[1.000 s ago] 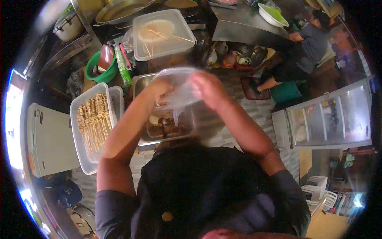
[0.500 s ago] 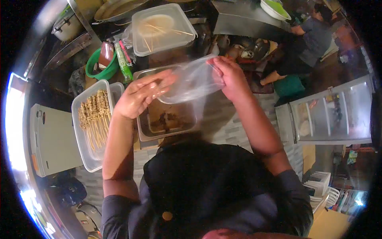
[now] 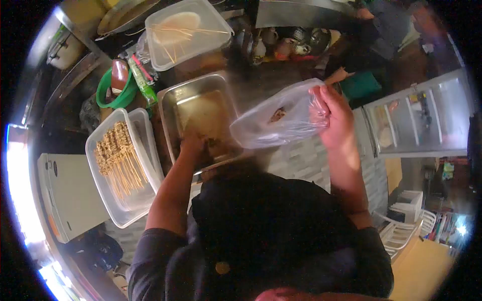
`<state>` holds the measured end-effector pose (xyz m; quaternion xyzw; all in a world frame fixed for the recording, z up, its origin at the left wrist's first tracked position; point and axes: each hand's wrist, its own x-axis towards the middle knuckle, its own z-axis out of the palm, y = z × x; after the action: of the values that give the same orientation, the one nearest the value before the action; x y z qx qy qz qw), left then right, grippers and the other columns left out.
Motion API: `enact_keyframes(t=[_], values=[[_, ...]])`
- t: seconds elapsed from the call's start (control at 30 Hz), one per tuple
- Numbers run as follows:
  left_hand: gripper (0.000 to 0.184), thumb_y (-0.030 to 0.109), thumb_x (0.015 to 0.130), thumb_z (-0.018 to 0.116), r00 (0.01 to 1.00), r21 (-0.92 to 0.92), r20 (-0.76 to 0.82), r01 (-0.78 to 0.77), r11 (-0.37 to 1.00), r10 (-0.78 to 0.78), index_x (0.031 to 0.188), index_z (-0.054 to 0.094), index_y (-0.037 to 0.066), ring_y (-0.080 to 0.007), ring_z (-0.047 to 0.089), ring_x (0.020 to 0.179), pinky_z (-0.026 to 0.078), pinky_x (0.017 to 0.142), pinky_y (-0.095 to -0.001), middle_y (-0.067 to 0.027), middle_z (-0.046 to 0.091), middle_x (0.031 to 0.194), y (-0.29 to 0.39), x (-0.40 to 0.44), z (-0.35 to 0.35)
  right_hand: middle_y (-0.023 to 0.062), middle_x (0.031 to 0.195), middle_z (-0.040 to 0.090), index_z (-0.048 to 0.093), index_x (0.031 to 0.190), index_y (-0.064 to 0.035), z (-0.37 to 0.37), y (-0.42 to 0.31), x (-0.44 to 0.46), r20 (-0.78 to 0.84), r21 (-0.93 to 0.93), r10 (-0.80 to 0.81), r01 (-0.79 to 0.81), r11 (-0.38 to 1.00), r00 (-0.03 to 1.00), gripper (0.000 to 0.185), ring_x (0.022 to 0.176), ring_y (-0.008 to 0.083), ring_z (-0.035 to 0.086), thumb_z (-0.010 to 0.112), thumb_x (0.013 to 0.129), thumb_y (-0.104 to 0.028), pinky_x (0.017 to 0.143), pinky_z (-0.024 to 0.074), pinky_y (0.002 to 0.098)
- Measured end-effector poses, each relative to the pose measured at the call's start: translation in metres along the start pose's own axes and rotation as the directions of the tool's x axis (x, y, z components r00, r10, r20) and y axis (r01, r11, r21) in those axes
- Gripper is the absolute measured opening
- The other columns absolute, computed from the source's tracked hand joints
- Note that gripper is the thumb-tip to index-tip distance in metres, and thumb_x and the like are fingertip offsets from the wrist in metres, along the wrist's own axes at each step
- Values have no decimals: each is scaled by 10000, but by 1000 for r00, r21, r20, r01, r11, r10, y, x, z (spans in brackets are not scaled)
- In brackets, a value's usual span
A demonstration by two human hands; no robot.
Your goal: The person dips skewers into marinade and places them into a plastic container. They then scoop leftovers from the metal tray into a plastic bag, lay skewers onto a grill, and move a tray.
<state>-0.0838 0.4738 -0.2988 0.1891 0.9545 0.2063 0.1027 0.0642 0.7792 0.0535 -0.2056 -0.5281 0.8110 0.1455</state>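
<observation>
— The clear bag (image 3: 296, 128) has shifted toward frame right since the earlier frame, and the left hand (image 3: 193, 144) has dropped into the metal pan (image 3: 203, 103), left of centre.
— How are the hands?
— I see the right hand (image 3: 335, 111) closed on the bag, a brown clump (image 3: 277, 114) showing through. The left's fingers are too dim; I cannot tell how open they are or what they hold.

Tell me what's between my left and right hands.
In the head view: part of the metal tray, then the clear plastic bag your right hand holds.
</observation>
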Motion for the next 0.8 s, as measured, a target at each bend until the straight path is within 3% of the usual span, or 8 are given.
enact_keyframes(t=[0.23, 0.37, 0.4, 0.47, 0.57, 0.67, 0.73, 0.8], values=[[398, 382, 737, 534, 820, -141, 552, -86, 986, 150, 995, 560, 80, -321, 552, 882, 429, 777, -404, -180, 571, 940, 103, -12, -63, -41, 555, 397, 537, 821, -43, -26, 15, -14, -99, 20, 11, -9, 1000, 995, 178, 430, 28, 306, 491, 837, -214, 375, 219, 175], [428, 392, 723, 544, 816, -368, 462, -180, 912, 348, 1045, 544, 110, -361, 451, 1047, 394, 828, -443, -147, 542, 1039, 137, -18, -126, -25, 596, 455, 535, 830, -48, -35, 3, -25, -190, 98, 15, 4, 995, 982, 170, 452, 37, 352, 491, 837, -213, 390, 251, 181], [470, 398, 716, 551, 793, -45, 349, -518, 854, 500, 1100, 505, 131, -395, 344, 1115, 333, 877, -475, -158, 470, 1125, 107, -11, -100, -19, 622, 479, 534, 829, -51, -38, 2, -28, -243, 71, -7, 25, 997, 970, 166, 468, 44, 375, 493, 836, -211, 401, 267, 185], [521, 405, 708, 558, 700, 315, 292, -714, 625, 652, 1154, 466, 152, -430, 237, 1183, 271, 927, -507, -169, 398, 1211, 85, -14, -86, -13, 648, 502, 533, 827, -53, -42, 2, -31, -292, 44, -29, 44, 998, 956, 162, 485, 51, 399, 494, 835, -210, 412, 282, 189], [675, 428, 702, 563, 825, 65, 295, -521, 851, 482, 1268, 308, 162, -479, 34, 1215, 112, 976, -547, -198, 175, 1331, 68, -21, -58, -7, 682, 523, 531, 830, -55, -50, 7, -34, -283, 26, -30, 39, 999, 959, 158, 510, 60, 426, 495, 834, -208, 430, 302, 195], [777, 423, 703, 568, 757, 101, 12, -651, 752, 654, 1311, 187, 127, -437, 52, 1236, 95, 984, -536, -224, 75, 1351, 74, -19, -22, 11, 839, 567, 540, 894, -66, -59, 9, -39, -265, 33, 5, 4, 999, 964, 178, 677, 72, 485, 517, 821, -228, 567, 374, 218], [791, 385, 715, 567, 779, 43, 252, -602, 797, 575, 1313, 153, 74, -405, 80, 1245, 152, 977, -525, -227, 85, 1350, 93, -18, -23, 5, 818, 565, 541, 878, -65, -61, 7, -40, -223, 49, 16, -6, 999, 975, 181, 665, 66, 475, 522, 818, -235, 561, 364, 212], [777, 374, 726, 557, 770, -84, 188, -606, 791, 610, 1311, 150, 67, -400, 111, 1239, 171, 976, -512, -227, 100, 1347, 103, -13, -19, 4, 820, 564, 544, 873, -69, -62, 5, -42, -241, 28, 1, 6, 1000, 970, 180, 666, 62, 472, 522, 817, -239, 557, 357, 206]])
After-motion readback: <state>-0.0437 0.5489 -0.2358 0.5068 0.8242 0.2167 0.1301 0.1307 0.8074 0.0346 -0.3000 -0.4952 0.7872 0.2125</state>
